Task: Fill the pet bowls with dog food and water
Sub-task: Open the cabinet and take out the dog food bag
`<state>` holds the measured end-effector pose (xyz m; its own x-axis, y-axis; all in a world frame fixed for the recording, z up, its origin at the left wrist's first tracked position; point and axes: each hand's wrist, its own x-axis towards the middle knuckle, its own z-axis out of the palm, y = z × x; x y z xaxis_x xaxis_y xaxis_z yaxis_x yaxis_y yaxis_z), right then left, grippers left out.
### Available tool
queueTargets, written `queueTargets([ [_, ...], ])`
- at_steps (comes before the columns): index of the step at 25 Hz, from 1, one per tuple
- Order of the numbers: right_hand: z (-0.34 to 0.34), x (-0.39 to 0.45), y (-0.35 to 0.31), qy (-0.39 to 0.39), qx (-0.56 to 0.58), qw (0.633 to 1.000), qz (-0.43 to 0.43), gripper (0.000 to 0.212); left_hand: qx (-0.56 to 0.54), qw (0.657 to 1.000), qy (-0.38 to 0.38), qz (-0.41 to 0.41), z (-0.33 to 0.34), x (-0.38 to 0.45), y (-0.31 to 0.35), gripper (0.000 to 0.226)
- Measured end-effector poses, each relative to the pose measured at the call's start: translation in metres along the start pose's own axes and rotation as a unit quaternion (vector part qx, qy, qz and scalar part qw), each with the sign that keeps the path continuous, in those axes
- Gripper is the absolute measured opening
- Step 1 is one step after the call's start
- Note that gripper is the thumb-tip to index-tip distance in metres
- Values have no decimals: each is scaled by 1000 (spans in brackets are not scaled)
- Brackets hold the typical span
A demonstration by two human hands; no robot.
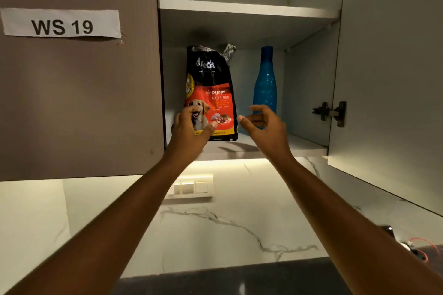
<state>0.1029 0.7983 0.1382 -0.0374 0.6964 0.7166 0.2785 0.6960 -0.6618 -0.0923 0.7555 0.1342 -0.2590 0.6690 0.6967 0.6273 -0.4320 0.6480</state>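
Overhead, a wall cabinet (pixel 247 148) stands open above a marbled white backsplash, its door (pixel 388 79) swung out to the right, and both arms reach up into its lower compartment. Left hand (pixel 188 132) has its fingers curved and parted, laid over the lower left front of the dog food bag (pixel 211 93); whether they press the bag or only hover in front of it cannot be told. Right hand (pixel 263 124) is loosely cupped and holds nothing, its thumb pointing toward the bag's lower right edge with a gap between. The bag stands upright on the bottom shelf, long axis vertical, its crumpled top leaning slightly right, so it lies directly ahead of and between the two hands, with the left one nearer. Just behind and right of the right hand stands a blue bottle (pixel 265 84), also upright, apart from the bag. Judging from this, the bag is about to be taken from both sides, and the right hand need only close inward to the left to meet it. No bowls are in view, so the filling has not begun. A label reading WS 19 (pixel 61 23) is stuck on the closed door at left, and a switch plate (pixel 191 187) sits on the wall under the cabinet.
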Motion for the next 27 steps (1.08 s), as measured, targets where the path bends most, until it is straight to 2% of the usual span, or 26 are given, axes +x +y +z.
queueTargets([
  [3,18,42,12,-96,-25,994,45,77,21,994,14,-104,9,41,-17,79],
  [6,40,65,32,-170,-1,984,56,85,25,985,34,-169,16,59,-37,93],
  [9,64,89,53,-159,9,987,28,91,6,976,38,-215,26,78,-55,119],
  [11,77,103,58,-170,14,985,19,99,-14,975,42,-217,35,90,-64,136],
  [13,84,114,63,-185,32,981,40,107,-68,973,26,-220,40,95,-67,143],
  [16,87,127,79,-201,54,976,68,112,-151,963,-22,-220,41,99,-76,133],
  [18,85,131,86,-205,57,974,71,111,-143,967,-20,-209,41,101,-79,118],
  [23,69,121,80,-211,71,972,70,106,-48,976,-12,-212,40,92,-72,130],
  [25,60,113,77,-224,85,968,82,101,26,977,-19,-209,37,90,-75,127],
  [27,51,103,70,-227,88,966,81,97,55,979,-20,-196,31,81,-74,124],
])
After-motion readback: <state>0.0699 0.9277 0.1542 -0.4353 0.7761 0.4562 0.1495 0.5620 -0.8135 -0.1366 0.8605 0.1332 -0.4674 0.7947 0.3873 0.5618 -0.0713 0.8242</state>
